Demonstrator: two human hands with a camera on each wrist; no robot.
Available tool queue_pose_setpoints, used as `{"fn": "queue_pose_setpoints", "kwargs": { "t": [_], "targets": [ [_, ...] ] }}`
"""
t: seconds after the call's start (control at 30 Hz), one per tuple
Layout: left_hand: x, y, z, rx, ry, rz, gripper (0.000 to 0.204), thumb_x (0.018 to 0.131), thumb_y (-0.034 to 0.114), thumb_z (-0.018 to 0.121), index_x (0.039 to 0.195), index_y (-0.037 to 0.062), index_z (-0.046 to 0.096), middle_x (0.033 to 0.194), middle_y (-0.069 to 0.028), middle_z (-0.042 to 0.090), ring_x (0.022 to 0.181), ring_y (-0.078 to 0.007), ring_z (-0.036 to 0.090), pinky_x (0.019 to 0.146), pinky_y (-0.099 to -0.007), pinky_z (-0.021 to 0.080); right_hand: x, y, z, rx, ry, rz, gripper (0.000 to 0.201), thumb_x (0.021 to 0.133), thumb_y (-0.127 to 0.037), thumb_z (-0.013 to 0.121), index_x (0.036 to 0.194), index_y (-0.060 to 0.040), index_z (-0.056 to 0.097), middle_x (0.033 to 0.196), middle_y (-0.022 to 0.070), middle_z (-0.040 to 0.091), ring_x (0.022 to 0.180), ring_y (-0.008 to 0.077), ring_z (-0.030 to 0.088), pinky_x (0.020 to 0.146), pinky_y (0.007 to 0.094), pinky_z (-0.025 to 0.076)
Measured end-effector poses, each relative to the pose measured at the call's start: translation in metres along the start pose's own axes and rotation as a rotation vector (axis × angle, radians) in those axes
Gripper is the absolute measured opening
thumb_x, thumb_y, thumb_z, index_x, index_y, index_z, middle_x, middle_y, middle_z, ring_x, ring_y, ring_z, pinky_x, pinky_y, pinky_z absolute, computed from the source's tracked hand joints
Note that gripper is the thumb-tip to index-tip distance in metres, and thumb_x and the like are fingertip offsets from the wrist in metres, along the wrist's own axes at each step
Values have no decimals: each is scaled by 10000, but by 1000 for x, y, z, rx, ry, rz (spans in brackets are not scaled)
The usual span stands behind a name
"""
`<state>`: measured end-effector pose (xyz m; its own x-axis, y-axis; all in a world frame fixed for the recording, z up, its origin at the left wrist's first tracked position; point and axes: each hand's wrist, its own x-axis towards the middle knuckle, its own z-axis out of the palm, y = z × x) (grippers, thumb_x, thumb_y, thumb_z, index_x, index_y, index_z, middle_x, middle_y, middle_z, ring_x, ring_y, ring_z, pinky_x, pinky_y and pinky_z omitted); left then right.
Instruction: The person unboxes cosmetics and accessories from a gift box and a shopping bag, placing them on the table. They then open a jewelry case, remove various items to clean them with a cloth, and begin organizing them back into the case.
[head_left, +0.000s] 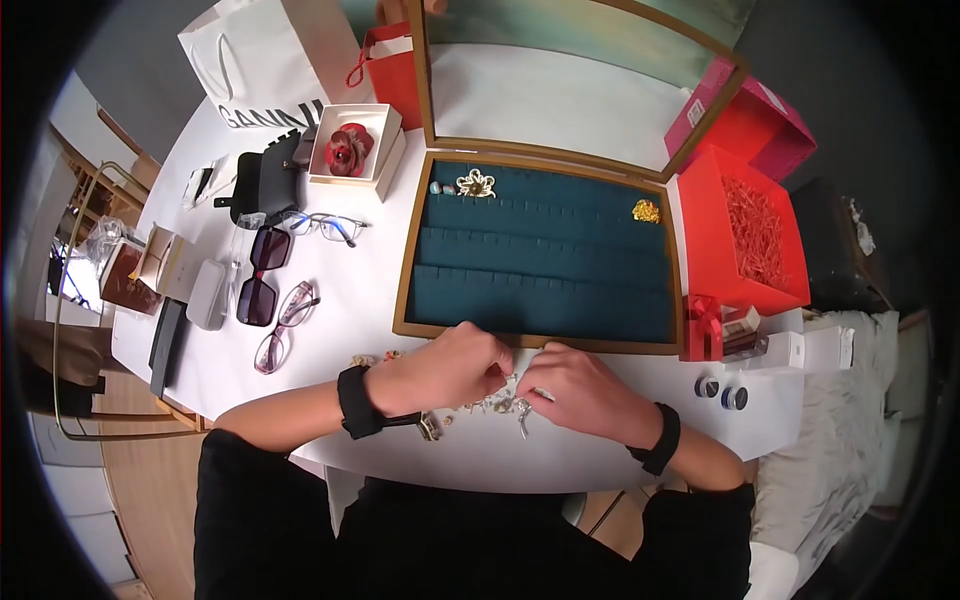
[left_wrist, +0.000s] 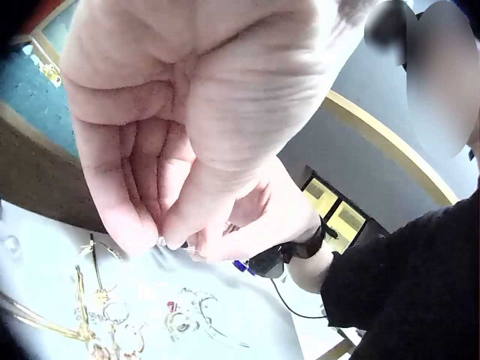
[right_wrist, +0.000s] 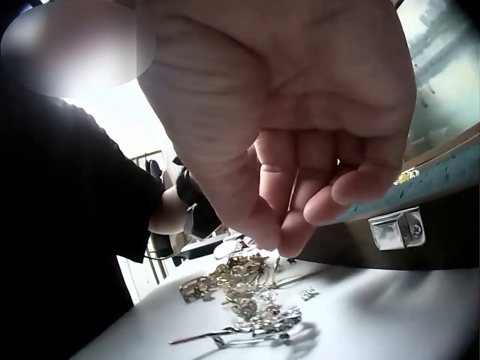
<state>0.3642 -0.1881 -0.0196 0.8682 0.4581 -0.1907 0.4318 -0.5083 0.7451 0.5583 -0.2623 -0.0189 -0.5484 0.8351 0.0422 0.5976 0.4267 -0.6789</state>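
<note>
Both hands work close together over the table, just in front of a wooden jewelry box (head_left: 540, 295) lined with dark teal fabric. My left hand (head_left: 445, 365) pinches a small silvery piece of jewelry (left_wrist: 161, 241) between thumb and forefinger, its shape mostly hidden. Beside it, the thumb and fingertips of my right hand (head_left: 585, 392) meet at the same small piece. Below them lies a pile of gold and silver jewelry (right_wrist: 251, 285), with rings and thin bangles in it. A pearly flower brooch (head_left: 476, 184) and a gold ornament (head_left: 646, 211) sit in the box's top row.
The box's glass lid (head_left: 560, 95) stands raised at the back. Sunglasses (head_left: 263, 275), eyeglasses (head_left: 335, 228) and cases lie left. A red box (head_left: 700, 215) with shredded paper stands right, near two small round jars (head_left: 735, 398). A white paper bag (head_left: 270, 60) stands behind.
</note>
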Motion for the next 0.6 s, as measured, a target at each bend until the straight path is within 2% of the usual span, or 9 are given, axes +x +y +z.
{"fn": "queue_pose_setpoints", "kwargs": {
  "t": [0.13, 0.23, 0.33, 0.4, 0.43, 0.47, 0.53, 0.57, 0.6],
  "targets": [
    [-6, -8, 4, 26, 13, 43, 141, 767, -2, 658, 905, -24, 678, 802, -155, 678, 751, -281, 672, 688, -320, 537, -1, 2, 6, 22, 47, -26, 55, 757, -31, 620, 785, -6, 661, 765, 103, 634, 749, 280, 604, 700, 342, 486],
    [-7, -7, -15, 3, 131, 111, 139, 767, -7, 659, 905, -21, 678, 807, -158, 678, 754, -284, 673, 696, -320, 539, -1, -1, -6, 20, 81, 34, 55, 769, -40, 629, 794, -3, 662, 767, 106, 645, 706, 268, 623, 648, 337, 494],
    [-3, -11, -57, 124, 364, 148, 144, 756, -31, 638, 892, -5, 680, 812, -157, 676, 758, -281, 675, 702, -326, 537, 6, -6, -27, 6, 135, 107, 69, 786, -71, 610, 788, -18, 654, 747, 128, 632, 704, 316, 613, 660, 383, 490],
    [7, -34, -83, 234, 506, 68, 168, 742, -5, 647, 906, 9, 680, 826, -155, 675, 747, -282, 671, 691, -340, 536, 19, 1, -38, -25, 210, 101, 64, 775, -65, 662, 773, -1, 666, 776, 115, 648, 629, 250, 624, 585, 327, 491],
    [15, -47, -95, 304, 551, 8, 177, 744, 22, 653, 919, 19, 681, 834, -157, 674, 756, -290, 668, 697, -356, 536, 29, 5, -44, -37, 221, 85, 64, 775, -65, 662, 773, -1, 666, 776, 115, 648, 629, 250, 624, 585, 327, 491],
    [24, -56, -103, 320, 567, 16, 177, 744, 22, 653, 919, 19, 681, 834, -157, 674, 756, -290, 668, 697, -356, 536, 42, 11, -51, -115, 244, 110, 81, 773, -84, 672, 806, -10, 669, 791, 127, 647, 664, 268, 630, 615, 343, 498],
    [43, -69, -116, 519, 596, -88, 183, 753, 99, 663, 928, 50, 687, 840, -158, 673, 792, -313, 656, 722, -395, 530, 72, 28, -60, -209, 273, 113, 109, 770, -103, 681, 839, -19, 672, 806, 139, 647, 699, 285, 636, 645, 359, 506],
    [49, -72, -120, 562, 604, -128, 207, 745, 180, 681, 926, 81, 695, 852, -152, 672, 832, -327, 644, 754, -421, 520, 91, 40, -59, -319, 350, 107, 153, 773, -135, 681, 891, -39, 660, 834, 152, 638, 770, 322, 627, 695, 396, 505],
    [60, -82, -122, 612, 576, -174, 209, 734, 187, 687, 919, 89, 698, 853, -145, 673, 837, -325, 644, 758, -419, 520, 110, 51, -58, -426, 431, 104, 201, 776, -167, 680, 943, -59, 648, 863, 164, 629, 840, 359, 617, 744, 433, 504]
  ]
}}
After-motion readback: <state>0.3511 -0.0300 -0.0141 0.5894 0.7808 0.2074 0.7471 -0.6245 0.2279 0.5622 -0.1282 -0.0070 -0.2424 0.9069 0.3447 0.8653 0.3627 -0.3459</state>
